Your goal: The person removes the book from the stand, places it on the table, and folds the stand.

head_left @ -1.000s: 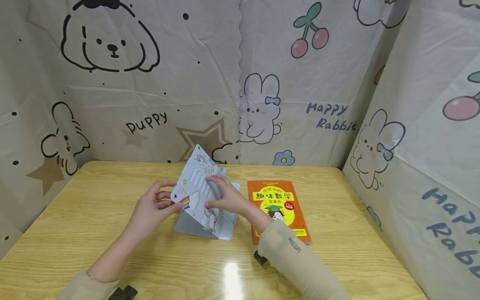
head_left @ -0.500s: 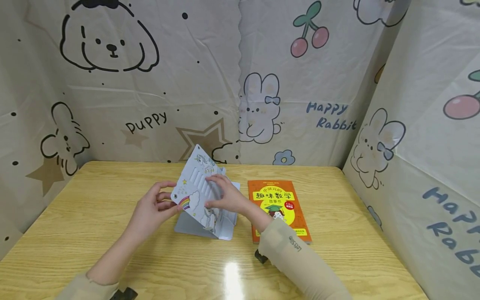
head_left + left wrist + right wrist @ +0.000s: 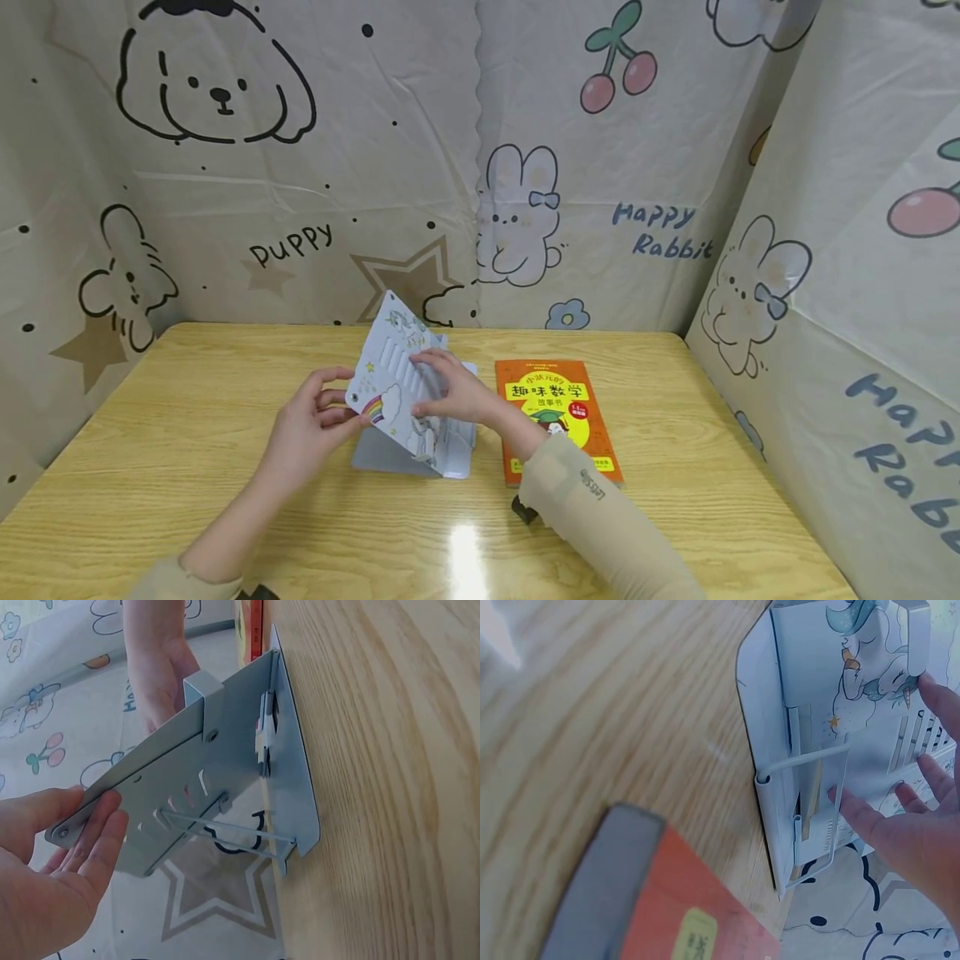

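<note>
pale unicorn-print stand [image 3: 388, 393], half unfolded, on the counter [image 3: 225, 400]
left grip [image 3: 309, 421] pinches its corner between thumb and fingers; right grip [image 3: 461, 394], fingers spread, touches its front; orange book [image 3: 557, 408] lies near.

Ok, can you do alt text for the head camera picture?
A left hand pinches the corner of a white folding stand, printed with a unicorn and rainbow, while the right hand touches its front. An orange book lies beside the stand on a wooden table, before a rabbit-print cloth.
</note>
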`<state>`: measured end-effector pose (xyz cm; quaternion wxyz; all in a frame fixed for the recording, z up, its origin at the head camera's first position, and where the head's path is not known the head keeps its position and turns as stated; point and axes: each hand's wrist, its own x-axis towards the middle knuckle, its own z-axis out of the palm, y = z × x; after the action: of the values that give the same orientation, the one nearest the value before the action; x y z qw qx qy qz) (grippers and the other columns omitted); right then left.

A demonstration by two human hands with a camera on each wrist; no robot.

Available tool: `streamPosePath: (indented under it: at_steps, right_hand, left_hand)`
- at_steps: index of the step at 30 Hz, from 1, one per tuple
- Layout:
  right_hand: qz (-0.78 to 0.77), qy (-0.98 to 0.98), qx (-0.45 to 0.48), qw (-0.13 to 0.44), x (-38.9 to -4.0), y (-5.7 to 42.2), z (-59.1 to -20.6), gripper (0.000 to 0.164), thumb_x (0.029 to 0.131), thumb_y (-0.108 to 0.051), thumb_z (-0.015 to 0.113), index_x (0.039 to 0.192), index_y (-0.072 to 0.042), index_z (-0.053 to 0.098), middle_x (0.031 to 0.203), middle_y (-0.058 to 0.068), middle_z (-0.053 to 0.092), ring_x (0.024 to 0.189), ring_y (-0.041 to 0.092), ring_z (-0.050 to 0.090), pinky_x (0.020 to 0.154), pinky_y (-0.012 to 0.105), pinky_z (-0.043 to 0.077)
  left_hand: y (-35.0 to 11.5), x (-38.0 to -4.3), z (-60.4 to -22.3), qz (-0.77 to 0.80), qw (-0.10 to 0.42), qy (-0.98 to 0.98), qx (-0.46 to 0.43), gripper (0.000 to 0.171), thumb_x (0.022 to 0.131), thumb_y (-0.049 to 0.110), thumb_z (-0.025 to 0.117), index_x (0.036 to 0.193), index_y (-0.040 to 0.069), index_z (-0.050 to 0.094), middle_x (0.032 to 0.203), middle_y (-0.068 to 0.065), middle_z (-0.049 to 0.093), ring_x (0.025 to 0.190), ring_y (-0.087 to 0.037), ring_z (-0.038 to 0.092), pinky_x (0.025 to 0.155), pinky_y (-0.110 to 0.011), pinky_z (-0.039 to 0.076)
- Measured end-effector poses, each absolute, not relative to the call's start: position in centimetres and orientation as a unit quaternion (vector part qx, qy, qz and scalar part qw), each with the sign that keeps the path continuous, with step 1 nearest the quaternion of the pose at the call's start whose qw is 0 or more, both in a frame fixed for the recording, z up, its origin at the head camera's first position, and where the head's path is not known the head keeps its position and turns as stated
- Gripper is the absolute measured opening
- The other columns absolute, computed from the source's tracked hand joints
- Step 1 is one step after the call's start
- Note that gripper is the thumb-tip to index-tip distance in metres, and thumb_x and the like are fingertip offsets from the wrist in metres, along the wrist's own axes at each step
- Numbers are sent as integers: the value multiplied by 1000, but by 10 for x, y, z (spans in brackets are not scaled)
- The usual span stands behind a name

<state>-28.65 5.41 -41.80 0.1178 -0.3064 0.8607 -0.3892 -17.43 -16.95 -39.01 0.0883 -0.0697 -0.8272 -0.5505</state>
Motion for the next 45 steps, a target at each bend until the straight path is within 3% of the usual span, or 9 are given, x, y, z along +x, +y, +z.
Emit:
streamPosePath:
  at_steps: [18, 32, 40, 45]
  right_hand:
    - [-414, 842, -310, 153, -294, 58, -419, 75, 81, -25, 76, 145, -24, 37, 157, 3, 15, 142, 25, 21, 102, 42, 43]
    - [-416, 842, -310, 150, -290, 61, -419, 74, 82, -27, 74, 145, -23, 36, 157, 3, 15, 143, 25, 17, 104, 43, 41]
    - [-404, 853, -303, 131, -280, 60, -418, 74, 81, -31, 75, 144, -22, 37, 153, 3, 27, 134, 26, 35, 101, 42, 44]
    - [-407, 847, -318, 126, -267, 58, -413, 75, 81, -29, 75, 144, -19, 37, 152, 4, 30, 132, 29, 39, 99, 42, 46]
  left_hand:
    - [-154, -164, -383, -551, 105, -826, -59, 56, 80, 1, 72, 128, 8, 46, 102, -18, 67, 83, -18, 69, 68, -21, 56]
    - [-154, -165, -385, -542, 106, -832, -60, 56, 80, 0, 72, 128, 8, 45, 101, -16, 67, 80, -13, 68, 67, -20, 55]
    - [-154, -162, -387, -543, 109, -830, -67, 57, 80, 2, 72, 130, 8, 45, 103, -16, 67, 80, -11, 66, 67, -19, 55]
    - [-154, -162, -387, -557, 97, -822, -67, 59, 82, 2, 71, 133, 9, 43, 107, -16, 65, 82, -10, 65, 69, -18, 55]
